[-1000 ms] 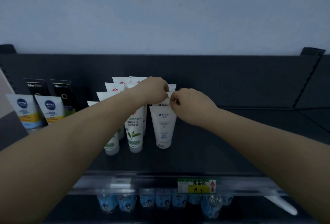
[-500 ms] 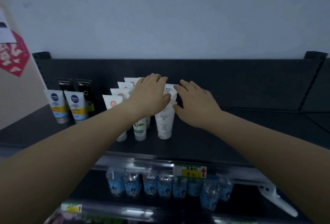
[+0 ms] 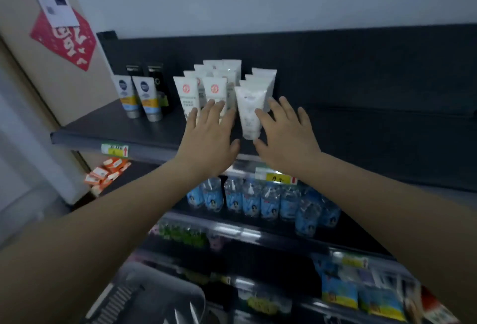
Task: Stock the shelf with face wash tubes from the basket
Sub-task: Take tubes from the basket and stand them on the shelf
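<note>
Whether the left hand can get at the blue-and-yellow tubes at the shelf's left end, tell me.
Probably yes: the left hand is open and empty, and the blue-and-yellow tubes stand at the shelf front with only bare shelf between.

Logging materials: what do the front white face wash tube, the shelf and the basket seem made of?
Front white face wash tube: likely soft plastic, satin sheen, crimped top. Shelf: probably painted metal, matte dark grey, thin flat edge. Basket: seemingly moulded grey plastic, slotted wall; blurred.
</note>
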A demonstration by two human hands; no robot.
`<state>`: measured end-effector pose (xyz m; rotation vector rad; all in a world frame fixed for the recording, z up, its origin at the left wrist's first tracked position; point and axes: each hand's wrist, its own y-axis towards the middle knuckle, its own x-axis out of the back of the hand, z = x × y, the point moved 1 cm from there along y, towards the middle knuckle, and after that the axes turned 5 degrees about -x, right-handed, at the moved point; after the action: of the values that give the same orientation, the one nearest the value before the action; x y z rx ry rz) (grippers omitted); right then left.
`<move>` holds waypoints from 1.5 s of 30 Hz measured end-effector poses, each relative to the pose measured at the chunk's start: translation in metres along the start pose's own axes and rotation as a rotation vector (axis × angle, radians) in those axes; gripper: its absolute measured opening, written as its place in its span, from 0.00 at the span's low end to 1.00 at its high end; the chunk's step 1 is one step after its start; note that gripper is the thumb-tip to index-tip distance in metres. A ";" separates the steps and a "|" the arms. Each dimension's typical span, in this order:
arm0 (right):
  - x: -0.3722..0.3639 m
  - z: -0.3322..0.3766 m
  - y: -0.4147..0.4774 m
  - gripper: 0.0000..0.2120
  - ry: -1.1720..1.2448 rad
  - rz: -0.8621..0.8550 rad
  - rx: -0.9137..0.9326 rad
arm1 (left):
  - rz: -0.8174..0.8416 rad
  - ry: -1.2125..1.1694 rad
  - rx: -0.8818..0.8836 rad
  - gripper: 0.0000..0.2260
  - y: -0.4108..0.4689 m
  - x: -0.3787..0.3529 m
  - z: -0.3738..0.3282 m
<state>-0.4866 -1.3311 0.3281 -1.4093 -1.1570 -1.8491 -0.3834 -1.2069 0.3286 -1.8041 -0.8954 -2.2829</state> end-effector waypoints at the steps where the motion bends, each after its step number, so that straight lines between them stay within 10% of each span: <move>1: -0.004 0.005 -0.006 0.30 0.012 0.001 0.019 | 0.011 0.002 0.015 0.29 -0.011 -0.002 0.000; 18: -0.114 0.144 -0.081 0.30 0.095 0.212 0.351 | 0.255 -0.023 0.319 0.28 -0.209 -0.090 0.075; 45: -0.454 0.314 -0.192 0.26 0.027 0.903 0.315 | 0.869 -0.423 0.510 0.25 -0.449 -0.359 0.208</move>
<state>-0.3508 -1.0011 -0.1341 -1.3803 -0.5839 -0.9965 -0.2876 -0.8324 -0.1454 -1.9068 -0.4924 -1.0697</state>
